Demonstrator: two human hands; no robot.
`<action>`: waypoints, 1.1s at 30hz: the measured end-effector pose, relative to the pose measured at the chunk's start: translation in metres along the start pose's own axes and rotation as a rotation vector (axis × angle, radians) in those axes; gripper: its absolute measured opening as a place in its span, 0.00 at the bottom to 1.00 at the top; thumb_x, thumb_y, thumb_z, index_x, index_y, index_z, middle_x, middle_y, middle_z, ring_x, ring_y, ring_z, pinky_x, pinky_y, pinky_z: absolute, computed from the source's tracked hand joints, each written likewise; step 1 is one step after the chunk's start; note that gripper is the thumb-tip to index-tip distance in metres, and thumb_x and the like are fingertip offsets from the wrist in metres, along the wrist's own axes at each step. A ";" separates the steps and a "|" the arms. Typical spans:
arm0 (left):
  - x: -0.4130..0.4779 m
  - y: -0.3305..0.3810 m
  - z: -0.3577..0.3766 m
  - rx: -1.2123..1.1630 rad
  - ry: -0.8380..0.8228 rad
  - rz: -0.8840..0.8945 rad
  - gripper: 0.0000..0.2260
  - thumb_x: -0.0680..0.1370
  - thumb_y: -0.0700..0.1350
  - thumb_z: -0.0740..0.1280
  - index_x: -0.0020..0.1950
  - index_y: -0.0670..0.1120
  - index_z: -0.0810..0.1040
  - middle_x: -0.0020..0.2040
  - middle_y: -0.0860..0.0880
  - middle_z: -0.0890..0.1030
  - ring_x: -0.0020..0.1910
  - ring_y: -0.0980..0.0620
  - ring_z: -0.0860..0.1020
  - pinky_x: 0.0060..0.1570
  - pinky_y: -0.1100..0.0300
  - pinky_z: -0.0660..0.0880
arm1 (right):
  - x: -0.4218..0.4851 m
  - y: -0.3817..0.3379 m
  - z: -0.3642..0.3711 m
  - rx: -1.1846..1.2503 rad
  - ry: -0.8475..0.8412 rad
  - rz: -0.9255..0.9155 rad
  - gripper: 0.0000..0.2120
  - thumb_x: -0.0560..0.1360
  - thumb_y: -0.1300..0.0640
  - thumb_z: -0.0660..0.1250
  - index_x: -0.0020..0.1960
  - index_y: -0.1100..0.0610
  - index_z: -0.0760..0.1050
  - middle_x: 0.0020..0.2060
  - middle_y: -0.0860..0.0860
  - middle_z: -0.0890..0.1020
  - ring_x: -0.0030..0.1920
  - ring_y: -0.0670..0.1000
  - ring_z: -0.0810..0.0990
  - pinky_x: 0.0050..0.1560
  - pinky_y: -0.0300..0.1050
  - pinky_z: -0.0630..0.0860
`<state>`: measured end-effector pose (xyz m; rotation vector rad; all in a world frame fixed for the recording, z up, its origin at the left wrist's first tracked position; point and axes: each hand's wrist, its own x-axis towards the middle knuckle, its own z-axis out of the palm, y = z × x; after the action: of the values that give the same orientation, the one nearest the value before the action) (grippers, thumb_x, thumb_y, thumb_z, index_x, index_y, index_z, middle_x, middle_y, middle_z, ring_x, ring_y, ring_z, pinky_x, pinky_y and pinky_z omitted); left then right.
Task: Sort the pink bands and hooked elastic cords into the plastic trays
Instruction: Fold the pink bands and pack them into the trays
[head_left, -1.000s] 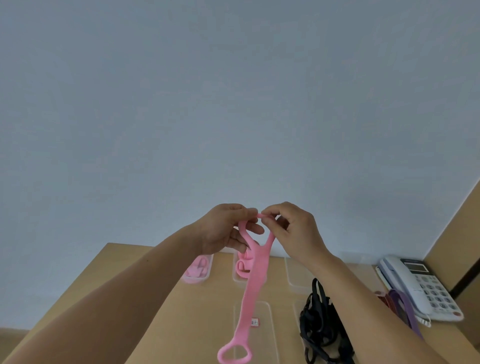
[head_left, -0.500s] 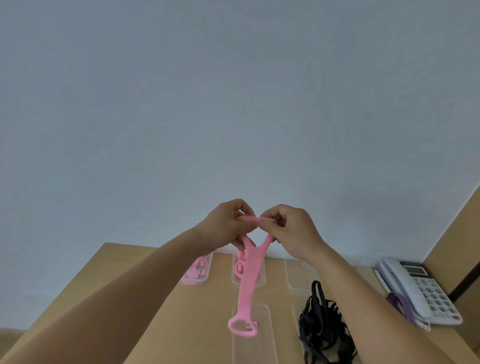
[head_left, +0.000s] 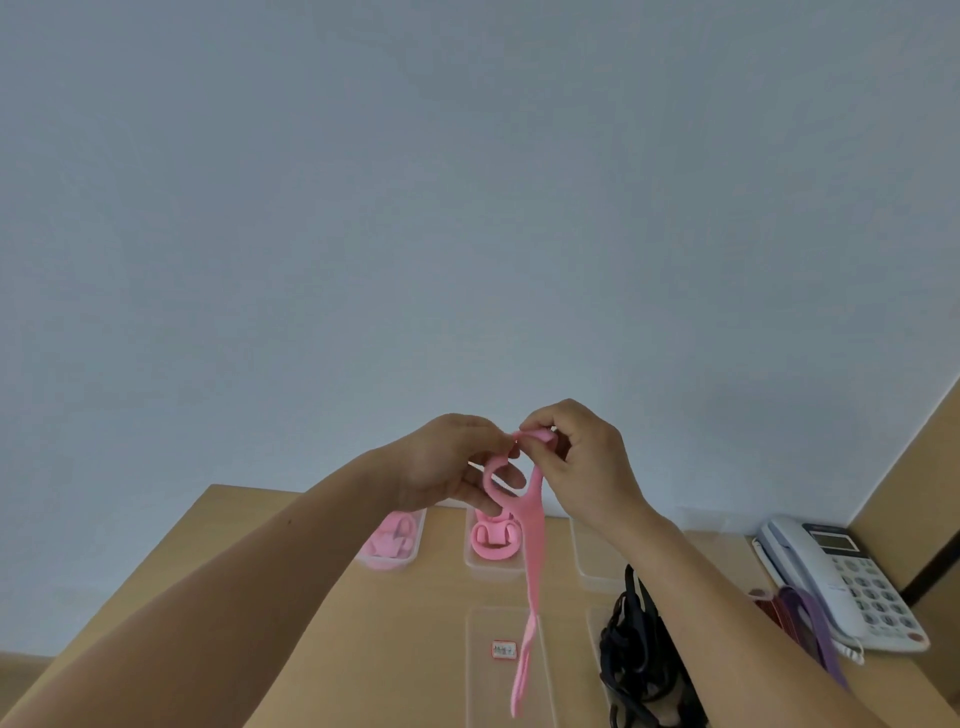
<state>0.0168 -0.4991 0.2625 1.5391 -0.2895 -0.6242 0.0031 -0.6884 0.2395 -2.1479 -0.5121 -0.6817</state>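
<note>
Left hand (head_left: 447, 462) and right hand (head_left: 582, 467) pinch the top loop of the pink band (head_left: 535, 551) above the worktop (head_left: 311, 597). Its tail hangs over a clear tray (head_left: 485, 691). The right forearm partly hides the black hooked cords (head_left: 623, 660). Telephone (head_left: 841, 577) at right.

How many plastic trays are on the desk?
5: far left tray, far middle tray, far right tray, labelled near tray, near tray holding black cords. The right arm may hide more.
</note>
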 end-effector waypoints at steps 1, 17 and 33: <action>0.000 0.000 0.000 -0.019 0.003 0.006 0.08 0.79 0.43 0.66 0.53 0.38 0.76 0.45 0.39 0.83 0.41 0.40 0.83 0.40 0.53 0.80 | -0.001 0.000 0.000 0.014 0.004 0.010 0.05 0.74 0.63 0.73 0.45 0.54 0.80 0.41 0.42 0.81 0.40 0.45 0.79 0.39 0.36 0.76; 0.008 -0.012 0.001 0.100 0.083 0.118 0.10 0.79 0.44 0.68 0.56 0.40 0.78 0.47 0.43 0.85 0.47 0.42 0.84 0.45 0.51 0.82 | 0.003 0.000 -0.010 0.145 -0.020 0.297 0.17 0.78 0.51 0.68 0.34 0.58 0.80 0.31 0.44 0.83 0.31 0.44 0.80 0.34 0.31 0.73; 0.007 -0.010 0.004 0.052 0.074 -0.016 0.12 0.79 0.49 0.64 0.54 0.41 0.72 0.46 0.35 0.84 0.40 0.36 0.84 0.37 0.51 0.81 | 0.009 -0.005 -0.009 0.272 -0.106 0.235 0.12 0.76 0.61 0.70 0.47 0.42 0.82 0.38 0.41 0.85 0.42 0.42 0.83 0.40 0.34 0.77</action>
<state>0.0180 -0.5052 0.2510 1.6122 -0.2386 -0.5748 0.0045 -0.6912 0.2527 -1.9533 -0.3760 -0.3475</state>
